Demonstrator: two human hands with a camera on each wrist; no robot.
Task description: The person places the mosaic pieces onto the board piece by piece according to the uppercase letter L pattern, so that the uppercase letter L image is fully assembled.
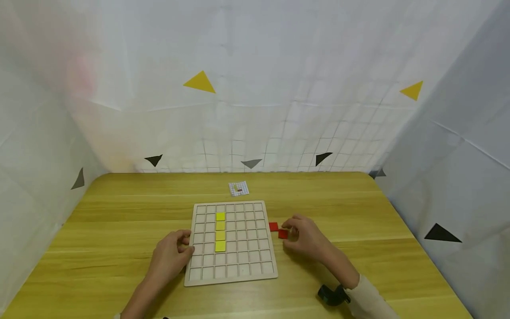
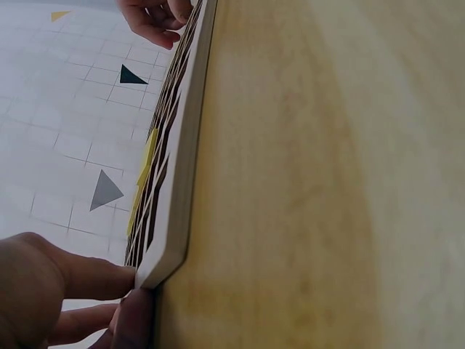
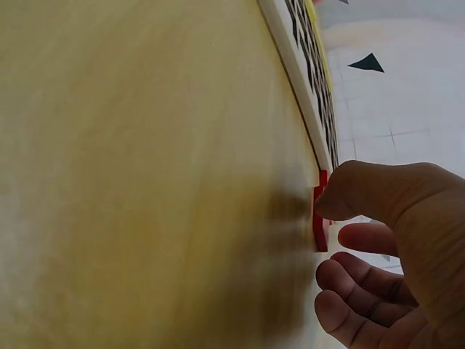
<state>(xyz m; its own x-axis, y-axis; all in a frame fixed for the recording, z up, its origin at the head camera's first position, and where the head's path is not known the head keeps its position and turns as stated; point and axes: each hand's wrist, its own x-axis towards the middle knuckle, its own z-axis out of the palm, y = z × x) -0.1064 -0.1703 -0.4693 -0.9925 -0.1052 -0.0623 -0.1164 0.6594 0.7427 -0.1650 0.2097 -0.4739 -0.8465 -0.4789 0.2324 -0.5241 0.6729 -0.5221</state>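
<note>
A pale wooden grid board [image 1: 247,268] lies on the table, with a column of several yellow square tiles [image 1: 220,235] in its cells. At its left edge my left hand [image 1: 169,254] holds on, thumb and fingertips at the rim. The left wrist view has that thumb [image 2: 102,276] right at a board corner. Off the board's right side lie two red square tiles, the farther one [image 1: 273,227] by the rim and the nearer one [image 1: 283,234] partly under my right hand [image 1: 307,237]. Thumb and forefinger are spread around the nearer tile, the thumb tip overlapping it in the right wrist view.
Beyond the board lies a small card [image 1: 238,188] printed with a grid pattern. The wooden table [image 1: 99,226] is enclosed by white sheeting [image 1: 259,53] with yellow, black and grey triangles. A dark device [image 1: 334,295] is at my right wrist.
</note>
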